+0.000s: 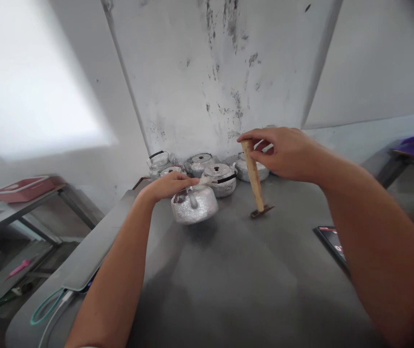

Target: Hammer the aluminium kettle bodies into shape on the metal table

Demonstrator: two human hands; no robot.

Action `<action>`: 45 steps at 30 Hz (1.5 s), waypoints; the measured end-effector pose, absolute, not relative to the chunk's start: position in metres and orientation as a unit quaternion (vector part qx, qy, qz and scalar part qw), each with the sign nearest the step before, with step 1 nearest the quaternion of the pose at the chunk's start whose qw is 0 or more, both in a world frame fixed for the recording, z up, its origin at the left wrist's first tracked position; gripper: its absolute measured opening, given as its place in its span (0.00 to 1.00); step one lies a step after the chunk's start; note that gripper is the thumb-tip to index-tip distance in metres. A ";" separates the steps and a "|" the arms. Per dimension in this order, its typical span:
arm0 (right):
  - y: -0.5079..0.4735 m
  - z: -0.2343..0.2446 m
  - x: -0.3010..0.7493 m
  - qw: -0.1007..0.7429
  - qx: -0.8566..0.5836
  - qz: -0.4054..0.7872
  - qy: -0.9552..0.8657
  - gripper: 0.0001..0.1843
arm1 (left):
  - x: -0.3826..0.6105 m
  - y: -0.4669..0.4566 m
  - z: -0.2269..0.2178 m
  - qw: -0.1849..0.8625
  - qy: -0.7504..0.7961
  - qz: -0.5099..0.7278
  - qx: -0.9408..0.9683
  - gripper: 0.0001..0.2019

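Note:
My left hand is closed on the top of a dented silver kettle, its spout facing me. The kettle tilts a little and seems to hang just above the grey table, over its own shadow. Between the fingertips of my right hand is the upper end of a hammer's wooden handle. The hammer points downward with its dark metal head at or just above the table; I cannot tell whether it touches. Behind my hands stands a lidded kettle with a black grip on its handle.
Several more silver kettles stand along the wall. A dark-framed device lies by my right forearm. At the left edge are a grey flat case and a white cable. A red tray sits on another table.

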State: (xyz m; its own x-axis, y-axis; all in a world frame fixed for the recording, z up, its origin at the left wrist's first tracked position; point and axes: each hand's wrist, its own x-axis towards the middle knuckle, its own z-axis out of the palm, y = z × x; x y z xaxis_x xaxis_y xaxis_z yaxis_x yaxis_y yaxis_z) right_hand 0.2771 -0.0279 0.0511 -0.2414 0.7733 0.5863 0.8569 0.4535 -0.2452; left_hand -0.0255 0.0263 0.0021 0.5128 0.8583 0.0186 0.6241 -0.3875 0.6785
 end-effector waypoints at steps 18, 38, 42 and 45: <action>-0.033 0.057 0.279 0.328 -0.494 -0.001 -0.805 0.07 | -0.035 0.031 0.002 0.275 0.494 0.200 0.800 0.25; -0.043 0.063 0.285 0.282 -0.636 -0.092 -0.712 0.13 | -0.056 0.033 0.008 0.244 0.546 0.231 0.768 0.24; -0.049 0.066 0.278 0.263 -0.632 -0.092 -0.723 0.11 | -0.057 0.032 0.010 0.231 0.563 0.225 0.761 0.22; -0.053 0.067 0.273 0.254 -0.656 -0.073 -0.707 0.18 | -0.058 0.033 0.011 0.213 0.571 0.209 0.765 0.23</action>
